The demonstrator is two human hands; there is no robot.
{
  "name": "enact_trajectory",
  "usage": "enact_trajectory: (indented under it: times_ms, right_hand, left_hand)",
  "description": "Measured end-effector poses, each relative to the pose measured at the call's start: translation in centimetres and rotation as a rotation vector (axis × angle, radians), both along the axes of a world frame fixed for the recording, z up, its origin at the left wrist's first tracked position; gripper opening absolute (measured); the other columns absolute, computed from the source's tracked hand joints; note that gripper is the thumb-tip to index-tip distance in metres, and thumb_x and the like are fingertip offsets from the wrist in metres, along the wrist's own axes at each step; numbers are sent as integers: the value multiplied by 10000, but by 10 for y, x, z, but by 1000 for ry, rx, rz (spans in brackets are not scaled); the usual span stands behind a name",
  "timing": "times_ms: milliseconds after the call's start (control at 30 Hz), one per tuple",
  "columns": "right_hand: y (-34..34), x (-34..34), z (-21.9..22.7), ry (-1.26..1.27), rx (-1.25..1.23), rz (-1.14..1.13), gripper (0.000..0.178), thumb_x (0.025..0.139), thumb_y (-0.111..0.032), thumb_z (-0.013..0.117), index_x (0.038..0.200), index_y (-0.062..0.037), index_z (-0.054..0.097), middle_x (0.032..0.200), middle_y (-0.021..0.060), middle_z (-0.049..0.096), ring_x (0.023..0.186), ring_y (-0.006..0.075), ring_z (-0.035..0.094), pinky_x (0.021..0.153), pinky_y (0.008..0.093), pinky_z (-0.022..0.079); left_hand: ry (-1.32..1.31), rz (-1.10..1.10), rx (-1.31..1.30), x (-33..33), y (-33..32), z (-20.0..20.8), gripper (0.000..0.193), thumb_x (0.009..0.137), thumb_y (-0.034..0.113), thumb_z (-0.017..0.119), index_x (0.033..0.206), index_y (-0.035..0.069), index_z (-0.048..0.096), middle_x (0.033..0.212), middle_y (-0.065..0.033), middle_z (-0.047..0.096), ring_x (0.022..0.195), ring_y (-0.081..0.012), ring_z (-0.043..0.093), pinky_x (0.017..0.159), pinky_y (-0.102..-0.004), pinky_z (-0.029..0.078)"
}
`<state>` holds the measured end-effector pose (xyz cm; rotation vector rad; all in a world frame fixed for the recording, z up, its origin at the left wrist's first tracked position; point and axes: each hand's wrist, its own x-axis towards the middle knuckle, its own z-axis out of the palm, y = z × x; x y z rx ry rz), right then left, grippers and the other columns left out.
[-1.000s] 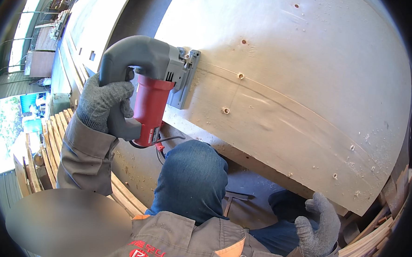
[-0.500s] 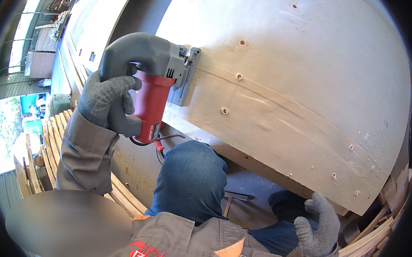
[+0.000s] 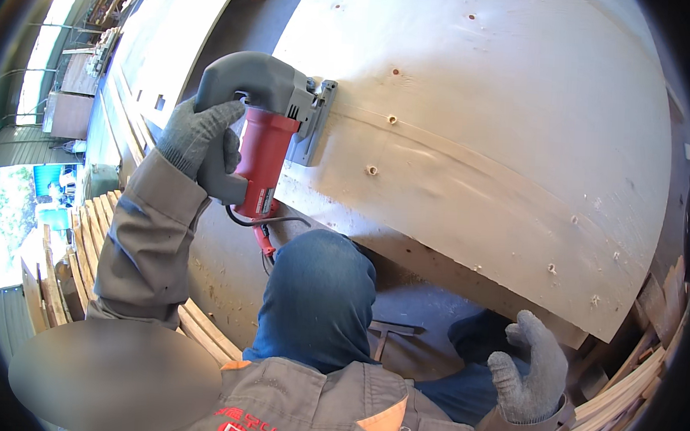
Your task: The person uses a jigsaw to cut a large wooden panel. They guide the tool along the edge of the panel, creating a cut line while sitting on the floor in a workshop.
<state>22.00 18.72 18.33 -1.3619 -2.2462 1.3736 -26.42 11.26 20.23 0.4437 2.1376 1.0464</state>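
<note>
At the lower right edge, the right hand (image 3: 530,372), in a grey knit glove, is half open with fingers spread and loosely curled, gripping nothing; it hovers just below the lower corner of the plywood sheet (image 3: 490,129). Beside it a knee in blue denim (image 3: 321,292) rises under the sheet's lower edge, with a hammer (image 3: 389,333) on the floor between the legs. Higher and to the left, the left hand (image 3: 200,142), also gloved, is wrapped tight around the grey handle of a red jigsaw (image 3: 263,137), whose flat base plate presses against the sheet's left end. Stacked wooden slats (image 3: 86,241) lie beyond the left sleeve.
</note>
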Motion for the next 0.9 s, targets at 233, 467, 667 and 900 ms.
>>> enact_trajectory:
  times_ms: [233, 467, 667, 900]
  right_hand:
    - [-23, 21, 2, -17, 185, 109, 618, 827, -334, 816, 1280, 17, 587, 978, 173, 700, 890, 326, 701, 835, 416, 555]
    - [-34, 37, 1, -14, 288, 104, 561, 835, -353, 795, 1220, 16, 621, 959, 186, 715, 870, 342, 709, 789, 425, 565]
    - [-38, 51, -11, -34, 288, 77, 573, 846, -379, 779, 1239, 7, 620, 976, 191, 724, 885, 338, 716, 815, 420, 570]
    - [-38, 56, -14, -236, 237, 80, 587, 880, -431, 731, 1292, -29, 612, 1073, 175, 724, 1022, 332, 690, 922, 434, 530]
  left_hand:
    - [82, 27, -26, 14, 1, 5, 240, 909, 243, 713, 1002, 41, 620, 598, -68, 569, 435, -200, 549, 387, -339, 457]
    - [75, 32, 33, 10, 5, -5, 200, 899, 240, 733, 969, 76, 644, 606, -52, 538, 443, -191, 509, 398, -353, 440]
    - [118, 76, -1, 0, -1, -7, 221, 871, 273, 777, 871, 98, 642, 600, -44, 530, 439, -188, 484, 402, -357, 405]
    - [195, 106, -55, 14, 6, -7, 247, 854, 297, 801, 833, 102, 651, 599, -46, 540, 465, -195, 503, 411, -367, 399]
